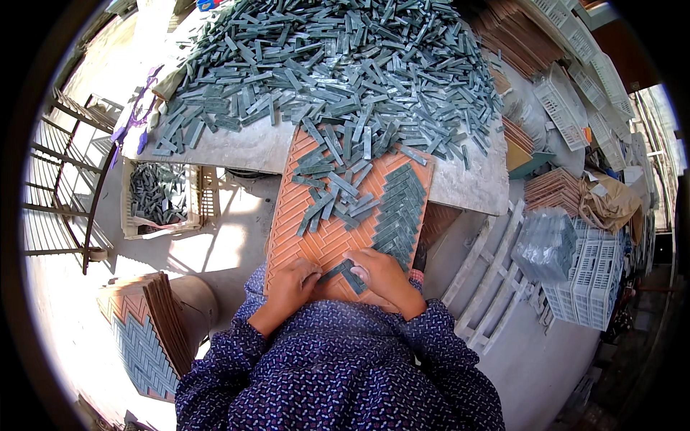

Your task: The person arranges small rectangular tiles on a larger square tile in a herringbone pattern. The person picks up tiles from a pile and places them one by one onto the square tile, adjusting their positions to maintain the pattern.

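Observation:
An orange tray (287,241) moulded with a herringbone of slots lies before me, its near edge at my waist. Dark green stone strips (402,205) fill slots in a band along its right side, while loose strips (334,197) lie heaped on its upper middle. Near the lower edge, my left hand (293,284) is closed, fingertips pinched beside the end of a strip; what they hold is hidden. My right hand (384,275) is closed, thumb and fingers on a stone strip (351,276) at the tray's lower right. A second strip (332,271) slants between the hands.
A large pile of stone strips (345,65) covers the pale table (474,172) beyond the tray. At left stand a crate (129,208) of strips and a stack of herringbone trays (162,323). A slatted pallet (478,280) and white crates (586,287) are at right.

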Motion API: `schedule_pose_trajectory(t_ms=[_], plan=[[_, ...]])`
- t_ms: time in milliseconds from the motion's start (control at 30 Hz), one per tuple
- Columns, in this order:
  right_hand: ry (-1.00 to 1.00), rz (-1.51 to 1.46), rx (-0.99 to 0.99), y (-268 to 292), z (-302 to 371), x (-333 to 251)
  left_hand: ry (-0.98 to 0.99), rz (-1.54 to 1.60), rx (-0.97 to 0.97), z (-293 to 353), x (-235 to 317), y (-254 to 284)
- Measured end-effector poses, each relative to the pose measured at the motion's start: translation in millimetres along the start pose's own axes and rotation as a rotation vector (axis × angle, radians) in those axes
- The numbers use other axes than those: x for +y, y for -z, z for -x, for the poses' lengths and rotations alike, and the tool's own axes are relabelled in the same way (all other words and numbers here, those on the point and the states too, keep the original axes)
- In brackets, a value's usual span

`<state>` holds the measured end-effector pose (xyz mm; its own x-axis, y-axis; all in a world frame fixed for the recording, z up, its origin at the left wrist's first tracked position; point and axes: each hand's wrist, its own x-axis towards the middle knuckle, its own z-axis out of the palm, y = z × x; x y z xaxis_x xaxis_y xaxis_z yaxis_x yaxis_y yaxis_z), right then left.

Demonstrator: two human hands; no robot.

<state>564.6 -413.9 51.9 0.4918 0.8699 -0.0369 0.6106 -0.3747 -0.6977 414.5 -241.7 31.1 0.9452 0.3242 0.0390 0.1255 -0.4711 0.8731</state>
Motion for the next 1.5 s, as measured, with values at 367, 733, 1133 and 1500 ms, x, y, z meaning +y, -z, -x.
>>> schedule_pose_trajectory(t_ms=[367, 733, 1133, 1500], plan=[[-0.034, 0.142, 0.351, 0.2, -50.3, -7.0, 0.023, -0.078, 0.091, -13.6, 5.3, 11.7], [0.169, -0.007, 0.044, -0.1, -20.2, -6.0, -0.017, -0.005, 0.054, -4.0, -2.4, 2.0], [0.079, -0.055, 0.245, 7.0, -24.3, -0.1, -0.102, -0.161, 0.000, 3.2, -2.3, -7.9], [0.292, 0.239, 0.287, 14.4, -59.8, 7.6, -0.170, -0.133, 0.026, -5.1, 0.2, -11.7]])
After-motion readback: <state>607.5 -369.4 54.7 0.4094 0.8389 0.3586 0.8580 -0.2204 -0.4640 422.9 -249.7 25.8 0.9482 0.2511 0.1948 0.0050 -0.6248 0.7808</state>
